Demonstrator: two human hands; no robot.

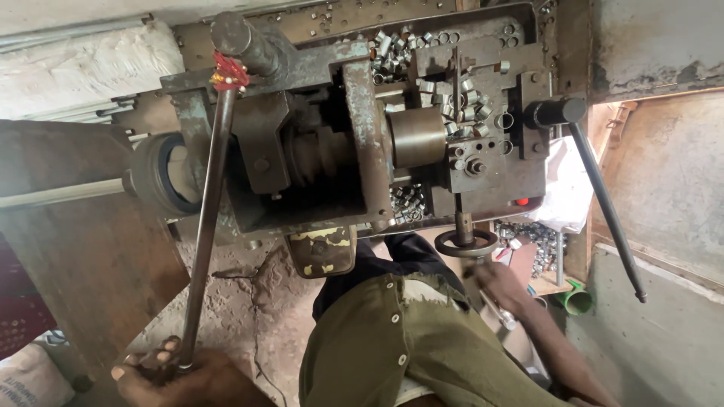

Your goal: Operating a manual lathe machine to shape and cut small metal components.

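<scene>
My left hand [162, 369] is at the bottom left, closed round the lower end of a long steel lever [204, 226]. The lever runs up to a red-tasselled pivot [228, 74] on top of an old lathe-like machine [362, 166]. My right hand [504, 288] is just below the small black handwheel [465, 243] at the machine's front. It grips a thin shiny metal piece [504, 316] that points down and to the right. A brass-coloured drum [416, 137] sits at the machine's middle, with several small metal rings [461, 104] strewn over the slide beside it.
A second long lever with a black knob [603, 203] slants down at the right. Below it are a heap of small metal parts [528, 235] and a green cup [577, 301]. A belt pulley [160, 175] is at the left, and my olive shirt [392, 339] fills the bottom centre.
</scene>
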